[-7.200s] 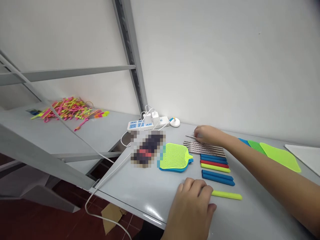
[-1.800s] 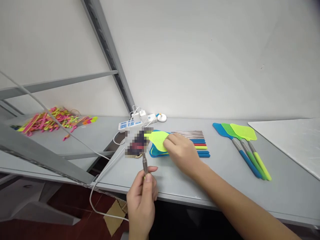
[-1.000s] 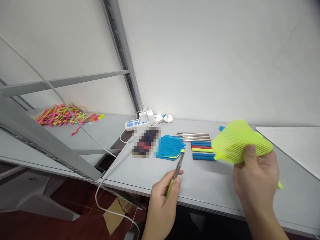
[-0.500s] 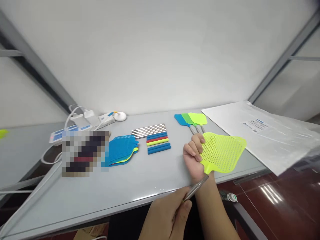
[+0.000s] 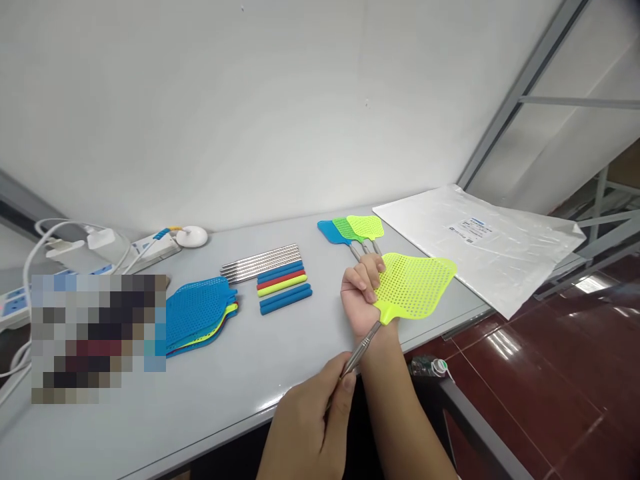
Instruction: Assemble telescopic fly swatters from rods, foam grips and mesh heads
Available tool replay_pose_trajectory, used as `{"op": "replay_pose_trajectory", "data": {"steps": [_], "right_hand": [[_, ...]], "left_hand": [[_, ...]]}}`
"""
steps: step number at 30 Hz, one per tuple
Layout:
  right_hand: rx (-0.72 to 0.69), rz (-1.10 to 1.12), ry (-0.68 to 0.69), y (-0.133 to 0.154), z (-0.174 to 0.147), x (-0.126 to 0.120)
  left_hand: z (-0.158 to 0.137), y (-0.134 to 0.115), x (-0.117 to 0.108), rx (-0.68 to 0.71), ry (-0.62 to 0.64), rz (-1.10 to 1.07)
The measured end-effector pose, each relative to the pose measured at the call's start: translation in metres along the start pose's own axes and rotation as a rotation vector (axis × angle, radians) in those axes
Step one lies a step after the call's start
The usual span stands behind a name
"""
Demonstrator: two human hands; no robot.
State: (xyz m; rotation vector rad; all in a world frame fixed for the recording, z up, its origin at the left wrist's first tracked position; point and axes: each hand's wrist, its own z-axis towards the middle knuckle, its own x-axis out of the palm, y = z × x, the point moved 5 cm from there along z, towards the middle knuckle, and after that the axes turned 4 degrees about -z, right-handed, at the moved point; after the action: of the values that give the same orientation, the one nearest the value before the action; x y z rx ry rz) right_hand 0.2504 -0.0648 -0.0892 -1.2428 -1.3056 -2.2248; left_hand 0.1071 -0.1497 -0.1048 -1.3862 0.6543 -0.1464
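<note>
A yellow-green fly swatter (image 5: 417, 285) slants across my view, its perforated head up and to the right. My left hand (image 5: 315, 413) is closed round its thin metal rod, low down near the table's front edge. Behind the head's left edge, my right hand (image 5: 363, 293) has its fingers curled against that edge; its thumb is hidden. Beyond my right hand lie three swatters with metal rods, one blue (image 5: 333, 232), one green (image 5: 347, 229) and one yellow-green (image 5: 367, 227). Left of my hands are coloured handle tubes (image 5: 285, 287), metal rods (image 5: 265, 261) and a stack of loose swatter heads (image 5: 197, 310).
A white plastic package (image 5: 440, 227) with a label covers the table's right end. Power strips (image 5: 155, 248) with white cables and a round white device (image 5: 193, 236) are at the left. A blurred patch (image 5: 95, 340) hides something beside the heads. A bottle (image 5: 425, 367) is below the table.
My view has turned to the right, so the table items appear further left. Both hands keep their hold on the yellow-green swatter, with little change in their grip.
</note>
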Motion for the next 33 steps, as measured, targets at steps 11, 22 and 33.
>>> {"op": "replay_pose_trajectory", "data": {"steps": [11, 22, 33], "right_hand": [[-0.188, -0.014, -0.135, 0.028, 0.007, -0.015], [-0.141, -0.317, -0.260, 0.044, -0.008, -0.008], [-0.013, -0.567, 0.184, 0.054, -0.011, -0.011]], "left_hand": [[0.017, -0.019, -0.012, 0.036, 0.112, 0.260], [0.038, -0.033, -0.034, -0.049, 0.176, 0.221], [0.033, 0.005, -0.025, -0.231, 0.327, -0.462]]}}
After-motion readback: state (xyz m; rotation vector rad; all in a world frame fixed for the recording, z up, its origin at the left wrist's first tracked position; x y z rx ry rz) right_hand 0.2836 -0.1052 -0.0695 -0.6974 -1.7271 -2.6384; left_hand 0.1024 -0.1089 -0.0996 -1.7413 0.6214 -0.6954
